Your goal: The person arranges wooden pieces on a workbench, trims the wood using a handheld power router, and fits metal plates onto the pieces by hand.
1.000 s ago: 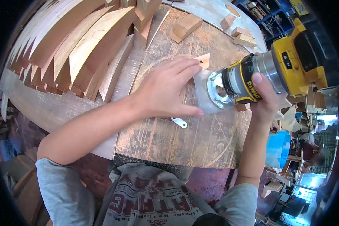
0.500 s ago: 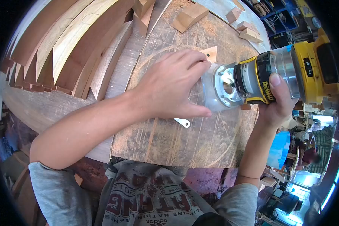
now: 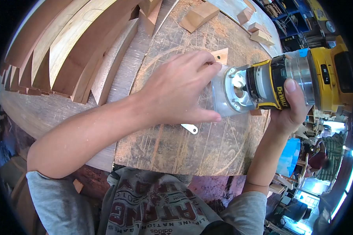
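My right hand (image 3: 292,105) is wrapped around the body of a yellow and black cordless DeWalt router (image 3: 276,84), which lies on its side above the workbench. The router's clear base plate (image 3: 219,92) faces my left hand (image 3: 180,88). My left hand's curved fingers meet the upper edge of that plate, and its thumb reaches the lower edge; whatever lies inside the palm is hidden. Below the left thumb, the end of a flat metal wrench (image 3: 190,128) with a hole shows on the bench. A small wood piece with a dark hole (image 3: 220,56) sits just beyond the fingers.
Dusty workbench board (image 3: 176,152) lies under both hands. Curved wooden parts (image 3: 72,51) stand stacked on the left. A wood block (image 3: 200,16) lies at the back, with smaller blocks (image 3: 261,36) at the back right. Another person (image 3: 319,160) is in the background.
The view has shifted slightly, and the router appears a little further right and lower. Both hands keep nearly the same hold.
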`<state>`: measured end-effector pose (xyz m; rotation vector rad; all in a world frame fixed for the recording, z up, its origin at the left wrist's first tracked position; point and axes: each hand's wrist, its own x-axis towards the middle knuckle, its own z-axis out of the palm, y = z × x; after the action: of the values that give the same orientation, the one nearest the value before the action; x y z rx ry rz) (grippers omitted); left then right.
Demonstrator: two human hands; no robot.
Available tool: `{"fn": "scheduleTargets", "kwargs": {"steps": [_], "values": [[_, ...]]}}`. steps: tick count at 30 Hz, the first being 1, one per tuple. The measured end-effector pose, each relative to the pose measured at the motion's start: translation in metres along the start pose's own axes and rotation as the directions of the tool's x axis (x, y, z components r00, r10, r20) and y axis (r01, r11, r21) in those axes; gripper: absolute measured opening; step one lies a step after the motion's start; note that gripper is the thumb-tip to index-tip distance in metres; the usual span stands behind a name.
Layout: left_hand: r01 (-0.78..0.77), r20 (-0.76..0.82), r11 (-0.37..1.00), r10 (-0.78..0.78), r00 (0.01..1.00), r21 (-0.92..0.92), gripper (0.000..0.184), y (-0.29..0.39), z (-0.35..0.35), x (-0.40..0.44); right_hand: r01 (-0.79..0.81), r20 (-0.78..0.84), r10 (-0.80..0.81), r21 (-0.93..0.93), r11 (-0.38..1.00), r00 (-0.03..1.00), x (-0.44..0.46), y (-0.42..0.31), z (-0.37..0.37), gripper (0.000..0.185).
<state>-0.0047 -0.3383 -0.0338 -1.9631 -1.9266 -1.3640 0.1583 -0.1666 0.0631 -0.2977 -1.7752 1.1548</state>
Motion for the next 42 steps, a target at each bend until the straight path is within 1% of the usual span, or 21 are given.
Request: {"fn": "scheduleTargets", "kwargs": {"steps": [3, 7, 9, 13, 19, 30, 40, 42], "values": [[-0.001, -0.001, 1.000, 0.001, 1.000, -0.015, 0.086, 0.000, 0.000, 0.000, 0.011, 0.026, -0.011, -0.021, 1.000, 1.000, 0.002, 0.002, -0.004, 0.041], [0.004, 0.003, 1.000, -0.004, 1.000, -0.019, 0.086, 0.000, 0.000, 0.001, 0.013, 0.012, -0.012, -0.003, 1.000, 1.000, 0.003, 0.006, -0.007, 0.040], [0.005, 0.008, 1.000, -0.004, 1.000, -0.009, 0.086, 0.000, 0.000, 0.001, 0.030, 0.119, -0.027, -0.027, 0.999, 0.993, 0.005, 0.012, -0.020, 0.062], [0.003, 0.013, 1.000, -0.003, 1.000, -0.006, 0.087, 0.000, 0.001, 0.001, 0.032, 0.105, -0.029, -0.027, 0.999, 0.994, 0.005, 0.013, -0.021, 0.061], [0.003, 0.017, 1.000, -0.003, 1.000, 0.002, 0.089, 0.001, 0.001, 0.002, 0.011, 0.132, -0.004, -0.050, 0.999, 0.991, 0.005, 0.011, -0.021, 0.061], [0.011, 0.025, 1.000, -0.011, 1.000, 0.011, 0.093, 0.001, 0.001, 0.002, 0.064, 0.132, -0.057, -0.048, 0.997, 0.990, 0.010, 0.018, -0.026, 0.059], [0.017, 0.022, 1.000, -0.017, 1.000, 0.017, 0.093, 0.000, 0.002, 0.002, 0.039, 0.156, -0.032, -0.040, 0.998, 0.987, 0.013, 0.020, -0.027, 0.059], [0.008, 0.007, 1.000, -0.008, 1.000, 0.020, 0.093, 0.000, 0.002, 0.002, 0.065, 0.144, -0.060, -0.033, 0.997, 0.988, 0.014, 0.020, -0.025, 0.058]]}}
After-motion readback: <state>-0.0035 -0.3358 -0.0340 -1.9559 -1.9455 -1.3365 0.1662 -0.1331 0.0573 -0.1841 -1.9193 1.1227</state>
